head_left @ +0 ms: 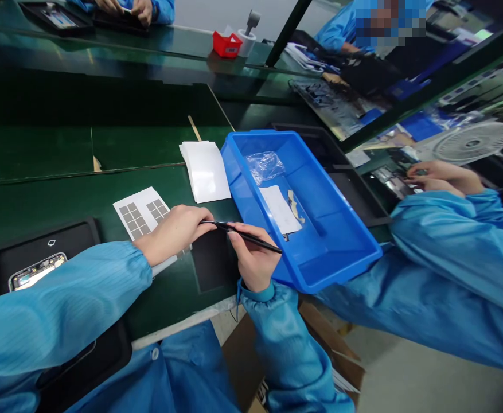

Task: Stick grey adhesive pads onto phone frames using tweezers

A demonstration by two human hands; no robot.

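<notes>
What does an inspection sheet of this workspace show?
surface: green bench, black mat at left
job's things: tweezers; pad sheet of grey squares; phone on the mat
clutter: blue bin holding bag and paper; white sheets beside it
hands: right hand grips the tweezers; left hand touches their end, above the pad sheet
cables: thin cord at the right cuff
surroundings: co-worker's hands at right; fan; red holder

Black tweezers (245, 235) are gripped by the right hand (253, 258), their far end touched by the left hand (171, 234); a blue plastic bin (307, 172) is set just to the right.
</notes>
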